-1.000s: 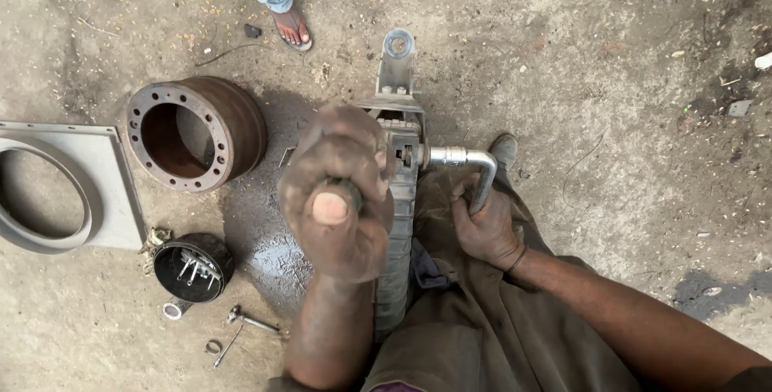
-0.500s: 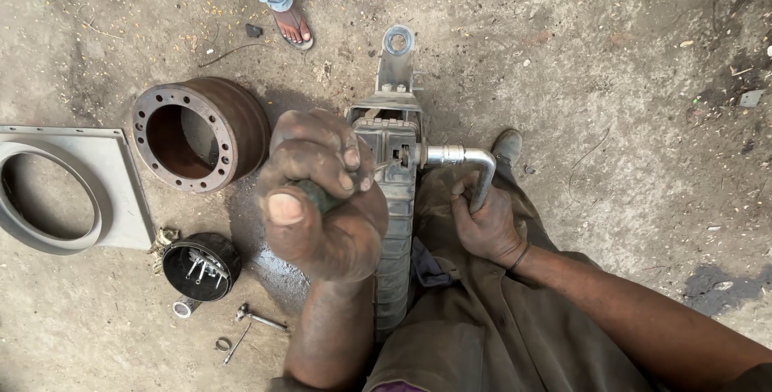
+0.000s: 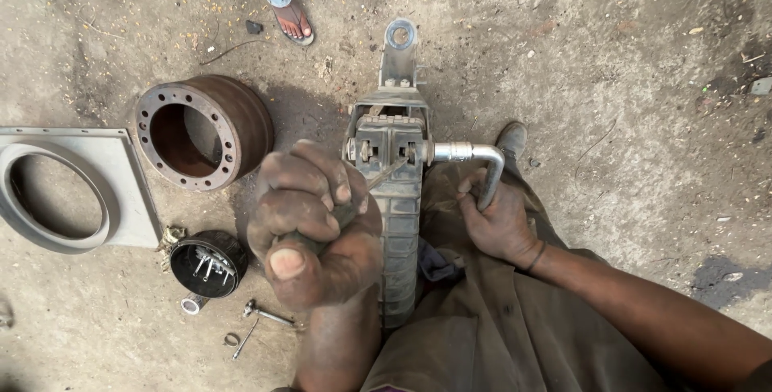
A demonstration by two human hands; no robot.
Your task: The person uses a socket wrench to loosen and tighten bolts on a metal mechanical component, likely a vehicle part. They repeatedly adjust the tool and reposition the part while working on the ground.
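Your left hand is clenched in a fist around a screwdriver handle, thumb pointing back at you; its thin shaft runs up from your fingers to the grey metal assembly lying lengthwise between your knees. Your right hand grips the bent leg of an L-shaped wrench, fingers wrapped tight, its socket end meeting the assembly's side. Left of your left fist sit a black cap with small parts, a rusty brake drum and a grey plate. Beyond, a sandalled foot
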